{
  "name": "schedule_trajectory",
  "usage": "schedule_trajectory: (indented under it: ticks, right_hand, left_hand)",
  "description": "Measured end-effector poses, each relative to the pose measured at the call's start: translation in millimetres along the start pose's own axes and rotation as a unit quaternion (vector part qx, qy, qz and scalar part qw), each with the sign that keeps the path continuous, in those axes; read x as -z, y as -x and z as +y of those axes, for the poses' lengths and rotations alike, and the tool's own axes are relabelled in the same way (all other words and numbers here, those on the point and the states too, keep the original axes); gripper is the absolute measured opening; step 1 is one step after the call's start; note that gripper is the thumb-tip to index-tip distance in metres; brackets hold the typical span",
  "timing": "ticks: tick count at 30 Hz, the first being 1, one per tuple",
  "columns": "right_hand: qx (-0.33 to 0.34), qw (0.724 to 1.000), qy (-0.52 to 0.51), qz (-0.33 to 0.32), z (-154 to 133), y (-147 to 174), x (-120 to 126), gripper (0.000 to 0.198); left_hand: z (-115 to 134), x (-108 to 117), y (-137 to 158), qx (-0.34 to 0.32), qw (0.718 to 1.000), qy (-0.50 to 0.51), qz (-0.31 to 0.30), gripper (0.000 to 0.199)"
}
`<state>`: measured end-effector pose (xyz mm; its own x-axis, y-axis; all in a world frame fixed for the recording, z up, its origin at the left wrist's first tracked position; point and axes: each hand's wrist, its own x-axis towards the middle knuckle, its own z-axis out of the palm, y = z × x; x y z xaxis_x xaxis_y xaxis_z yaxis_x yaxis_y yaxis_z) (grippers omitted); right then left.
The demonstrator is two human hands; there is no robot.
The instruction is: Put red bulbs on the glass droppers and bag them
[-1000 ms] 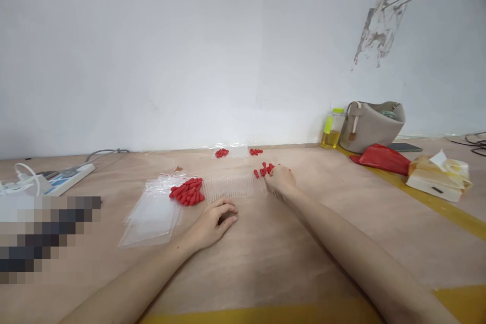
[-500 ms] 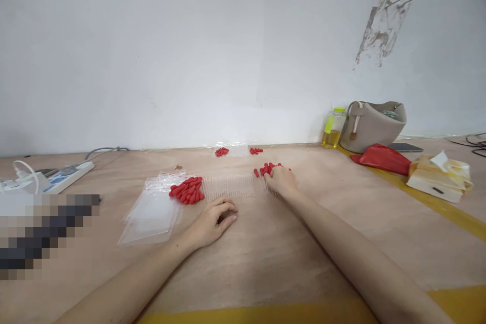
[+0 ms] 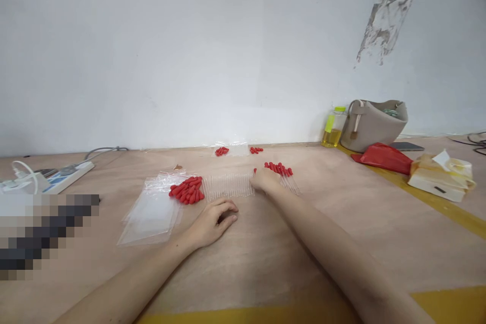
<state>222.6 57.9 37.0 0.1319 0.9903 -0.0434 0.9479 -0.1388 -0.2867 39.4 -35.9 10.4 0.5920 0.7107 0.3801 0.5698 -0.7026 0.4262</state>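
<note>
My right hand (image 3: 266, 180) is closed at the right end of a row of thin clear glass dropper tubes (image 3: 228, 185). What its fingertips pinch, if anything, is hidden. A red bulb pokes out just beyond these fingers. Right of the hand lie several glass droppers with red rubber bulbs (image 3: 281, 168), side by side. My left hand (image 3: 212, 221) rests on the table just in front of the tube row, empty, its fingers loosely curved and thumb apart. Loose red rubber bulbs (image 3: 187, 191) are heaped at the row's left end, partly on clear zip bags (image 3: 152, 215).
Small groups of red bulbs (image 3: 222, 151) lie beside a clear bag (image 3: 239, 150) near the wall. To the right stand a yellow-capped bottle (image 3: 332, 131), a grey bag (image 3: 372, 126), a red pouch (image 3: 383, 158) and a tissue pack (image 3: 440, 177). A power strip (image 3: 72, 177) lies left.
My right hand has moved left, from the droppers with red bulbs to the right end of the tube row, uncovering those droppers. My left hand has stayed in place.
</note>
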Motion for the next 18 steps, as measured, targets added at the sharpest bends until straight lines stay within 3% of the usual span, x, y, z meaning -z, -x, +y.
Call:
schedule_trajectory:
  ticks: [12,15,18]
  right_hand:
    - [0.018,1.000,-0.024,-0.007,-6,5,11,0.030]
    - [0.047,0.998,-0.034,0.007,5,19,17,0.029]
    - [0.093,0.993,-0.051,0.052,25,39,17,0.030]
  left_hand:
    - [3,-1,0,-0.015,1.000,-0.008,0.006,0.013]
    - [1,16,-4,-0.001,0.997,-0.046,0.062,0.011]
    - [-17,53,-12,0.090,0.977,-0.143,0.133,0.020]
